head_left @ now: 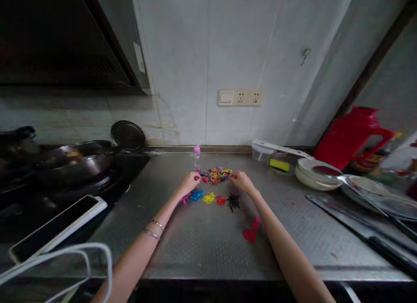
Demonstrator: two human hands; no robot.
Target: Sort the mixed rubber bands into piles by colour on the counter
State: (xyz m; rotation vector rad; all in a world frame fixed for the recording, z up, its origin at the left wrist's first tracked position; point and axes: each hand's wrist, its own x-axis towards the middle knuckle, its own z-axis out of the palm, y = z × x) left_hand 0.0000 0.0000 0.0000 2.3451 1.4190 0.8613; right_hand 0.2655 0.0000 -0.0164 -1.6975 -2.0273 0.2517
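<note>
A mixed pile of small colourful bands [215, 176], which look like little rubber bands, lies on the metal counter between my two hands. At its left edge is my left hand [189, 182], fingers drawn together; what they pinch is too small to make out. My right hand [241, 181] is closed in a similar pinch at the pile's right edge, its content also unclear. Nearer to me run sorted heaps: pink [185, 198], blue [196, 195], yellow [209, 198], red [220, 200] and black [233, 201]. Beside my right forearm lies a red heart-shaped piece [250, 234].
Behind the pile stands a small clear container with a pink top [197, 150]. To the left are a phone [55, 227], white cable [107, 255] and pan [78, 166]. On the right are stacked bowls [314, 181], a knife [339, 216], yellow sponge [279, 165] and red flask [347, 138].
</note>
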